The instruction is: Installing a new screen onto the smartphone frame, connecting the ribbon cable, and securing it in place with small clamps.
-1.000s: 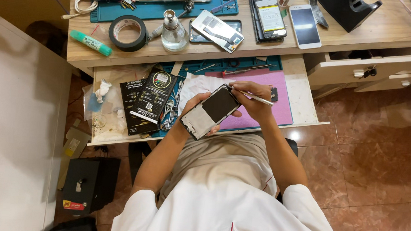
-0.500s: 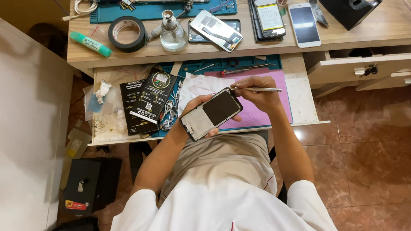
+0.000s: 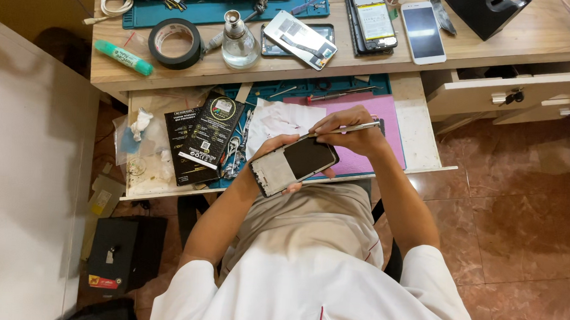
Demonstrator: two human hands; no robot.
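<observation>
Wooden desk [image 3: 503, 45] runs along the top, with a pull-out shelf [image 3: 422, 132] below it carrying a teal mat and a pink mat [image 3: 393, 114]. Person sits at the shelf's front edge.

Desk top, left to right: green marker [image 3: 123, 58] near the left edge, roll of black tape [image 3: 175, 42], glass bottle [image 3: 239, 42], a phone back panel [image 3: 300, 40], an opened phone with its battery showing [image 3: 373, 14], a white phone [image 3: 423, 31] toward the right. A drawer [image 3: 520, 89] on the right is partly open.

Shelf: two dark packets [image 3: 202, 136] on the left half, crumpled white paper [image 3: 277, 119] mid-shelf.

Task thing: the opened phone body [image 3: 294, 166], held over the lap just past the shelf's front edge, tilted, inner side up, a dark panel covering most of it.

Left hand [image 3: 273, 154] is cupped under and around the phone body, fingers wrapped on its edges, firm hold. Right hand [image 3: 351, 131] is pinched narrow around a thin metal tool [image 3: 347, 127], probably tweezers, tip down at the phone's upper edge.

My read: she or he is mid-disassembly or refit, working a small part or connector at that top edge. Too small to tell which part. Next move calls for a steady left-hand grip, a light tip angle, and no levering against the panel; a slip there could scratch or tear a flex.
</observation>
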